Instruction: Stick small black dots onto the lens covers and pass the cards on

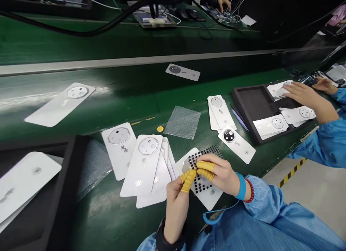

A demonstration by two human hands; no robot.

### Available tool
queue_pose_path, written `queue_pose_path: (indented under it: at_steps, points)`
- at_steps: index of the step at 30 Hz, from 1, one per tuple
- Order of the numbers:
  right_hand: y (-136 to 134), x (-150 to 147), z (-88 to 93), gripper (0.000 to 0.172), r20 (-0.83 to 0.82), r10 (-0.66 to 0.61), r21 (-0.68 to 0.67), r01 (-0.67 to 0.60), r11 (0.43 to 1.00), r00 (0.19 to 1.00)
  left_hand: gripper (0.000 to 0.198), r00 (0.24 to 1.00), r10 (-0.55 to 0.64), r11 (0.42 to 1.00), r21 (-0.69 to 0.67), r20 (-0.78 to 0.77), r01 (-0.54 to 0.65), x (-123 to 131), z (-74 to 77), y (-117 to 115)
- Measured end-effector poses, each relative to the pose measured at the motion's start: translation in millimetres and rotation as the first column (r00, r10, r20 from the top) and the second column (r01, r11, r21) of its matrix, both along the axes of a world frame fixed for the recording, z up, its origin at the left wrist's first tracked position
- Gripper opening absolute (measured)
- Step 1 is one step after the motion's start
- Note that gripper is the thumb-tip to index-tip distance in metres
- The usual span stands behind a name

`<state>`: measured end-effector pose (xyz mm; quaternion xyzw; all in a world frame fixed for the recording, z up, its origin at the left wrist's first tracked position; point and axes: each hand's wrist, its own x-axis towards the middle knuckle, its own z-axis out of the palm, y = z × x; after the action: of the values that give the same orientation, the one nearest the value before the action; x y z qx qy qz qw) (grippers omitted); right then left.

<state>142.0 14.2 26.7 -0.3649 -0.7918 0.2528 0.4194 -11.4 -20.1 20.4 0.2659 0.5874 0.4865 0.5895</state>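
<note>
My left hand (180,188) and my right hand (217,172) meet over a white phone back cover (209,197) lying on the green bench. Both wear yellow finger cots. Their fingertips pinch together at a clear sheet of small black dots (201,173) that lies on the cover. What sits between the fingertips is too small to make out. A fanned pile of white back covers (147,164) lies just left of my hands. One finished cover with a black camera ring (235,142) lies to the right.
A conveyor belt carries two covers (61,104), (183,72). A black tray (250,103) at right holds covers, with a co-worker's hands (304,94) on them. Another black tray (48,193) sits at left. Bubble-wrap square (183,122) and a yellow cot (160,128) lie mid-bench.
</note>
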Motion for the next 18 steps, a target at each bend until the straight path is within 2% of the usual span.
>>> queue_pose_path:
  at_steps: [6,10,14,18]
  points:
    - [-4.4,1.2,0.4,0.023,0.101,0.003,0.143,-0.017,0.99,0.995,0.019,1.0,-0.009,1.0,-0.024,0.013,0.009,3.5,-6.8,-1.7]
    - [-3.2,2.5,-8.0,0.023,0.146,0.049,0.184,-0.076,0.98,0.988,0.021,0.999,-0.01,0.998,-0.058,0.043,0.013,5.2,-11.7,1.3]
    - [1.4,13.8,-24.9,0.016,0.209,0.038,0.138,-0.068,0.988,0.977,0.023,0.997,-0.041,0.996,-0.082,0.059,0.045,0.4,-10.2,8.9]
    - [2.5,29.7,-37.3,0.02,0.278,0.03,0.04,-0.042,0.998,0.96,0.05,0.997,-0.069,0.99,-0.123,0.019,0.071,-12.3,-5.2,10.9]
